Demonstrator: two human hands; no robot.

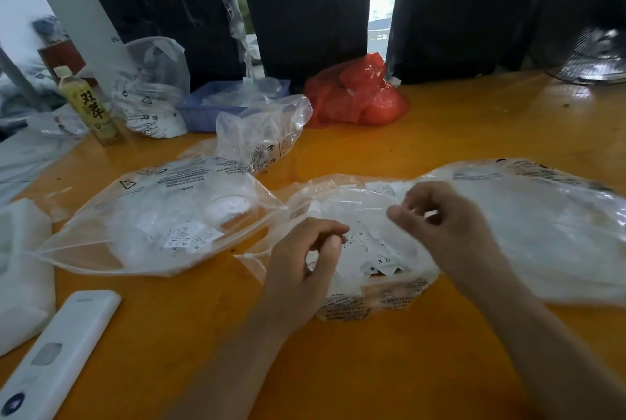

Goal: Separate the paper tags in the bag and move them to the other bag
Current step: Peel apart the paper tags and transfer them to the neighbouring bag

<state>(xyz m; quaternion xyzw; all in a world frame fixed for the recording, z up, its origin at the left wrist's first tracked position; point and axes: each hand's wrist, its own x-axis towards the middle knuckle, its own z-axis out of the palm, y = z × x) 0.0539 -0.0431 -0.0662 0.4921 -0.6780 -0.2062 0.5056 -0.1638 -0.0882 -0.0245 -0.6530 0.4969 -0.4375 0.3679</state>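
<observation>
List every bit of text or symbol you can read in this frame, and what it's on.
"双莘": bottle label; second character uncertain.
"XS": paper tag in the left clear bag.
"XL", "M", "S": tags in the middle clear bag.
Triangle symbol: left clear bag.
Fine print on all bags: too small and blurred to read.
</observation>
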